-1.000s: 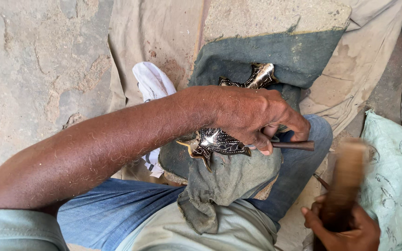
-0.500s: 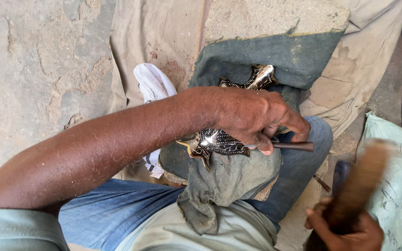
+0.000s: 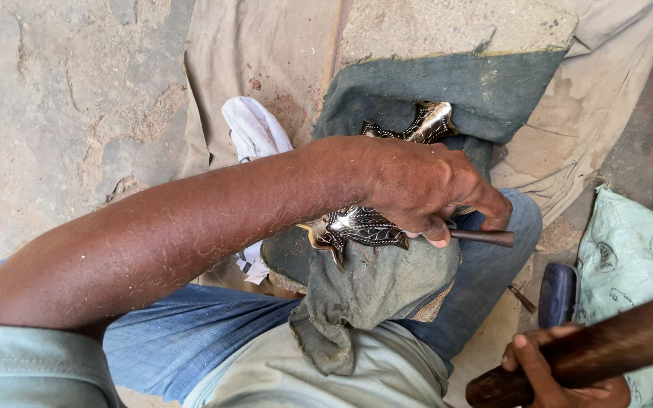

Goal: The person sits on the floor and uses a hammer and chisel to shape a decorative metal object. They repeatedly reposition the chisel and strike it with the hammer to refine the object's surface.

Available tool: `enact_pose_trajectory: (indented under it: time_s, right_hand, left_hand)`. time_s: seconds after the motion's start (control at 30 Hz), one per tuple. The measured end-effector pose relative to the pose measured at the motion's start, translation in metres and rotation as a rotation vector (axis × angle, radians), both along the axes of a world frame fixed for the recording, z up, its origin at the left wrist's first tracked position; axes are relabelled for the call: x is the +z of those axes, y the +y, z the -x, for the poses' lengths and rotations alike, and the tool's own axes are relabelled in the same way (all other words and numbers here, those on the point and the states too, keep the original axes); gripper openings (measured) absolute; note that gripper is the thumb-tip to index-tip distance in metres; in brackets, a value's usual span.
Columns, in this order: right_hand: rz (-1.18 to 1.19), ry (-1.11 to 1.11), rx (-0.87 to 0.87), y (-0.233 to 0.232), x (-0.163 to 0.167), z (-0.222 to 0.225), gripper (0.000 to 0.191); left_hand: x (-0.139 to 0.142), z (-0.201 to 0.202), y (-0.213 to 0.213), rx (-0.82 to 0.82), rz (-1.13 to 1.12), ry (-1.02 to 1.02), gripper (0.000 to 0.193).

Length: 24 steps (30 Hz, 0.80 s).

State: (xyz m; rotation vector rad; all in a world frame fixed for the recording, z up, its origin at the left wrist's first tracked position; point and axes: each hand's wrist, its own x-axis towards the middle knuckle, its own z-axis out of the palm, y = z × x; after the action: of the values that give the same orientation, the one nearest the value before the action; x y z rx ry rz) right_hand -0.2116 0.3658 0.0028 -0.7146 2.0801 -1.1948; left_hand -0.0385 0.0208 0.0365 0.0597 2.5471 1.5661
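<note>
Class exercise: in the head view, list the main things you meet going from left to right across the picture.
White cloth → decorated metal piece → left hand → metal punch → right hand → wooden handle → pale green sack.

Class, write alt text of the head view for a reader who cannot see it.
A person's left hand pins a thin dark metal punch against a shiny, ornate engraved metal piece lying on grey-green cloth over their knee. Their right hand grips a dark wooden mallet handle nearby.

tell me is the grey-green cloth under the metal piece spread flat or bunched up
Bunched up. The grey-green cloth sits in folds over the knee, a crumpled end hanging down, under the ornate metal piece that the left hand presses on.
</note>
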Motion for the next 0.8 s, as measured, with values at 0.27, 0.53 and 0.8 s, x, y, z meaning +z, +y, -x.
enact_pose_trajectory:
  time_s: [0.27,0.53,0.8]
  right_hand:
    - [-0.109,-0.207,-0.157,0.015,-0.033,-0.002,0.036]
    - [-0.090,-0.252,-0.014,-0.005,-0.021,0.007,0.048]
    - [-0.021,0.203,0.299,-0.052,0.065,0.002,0.034]
  left_hand:
    - [0.005,-0.030,0.012,0.215,-0.126,0.280,0.034]
    - [-0.010,-0.086,0.047,0.607,0.062,0.441,0.033]
    - [-0.003,-0.087,0.064,0.638,0.161,0.420,0.045]
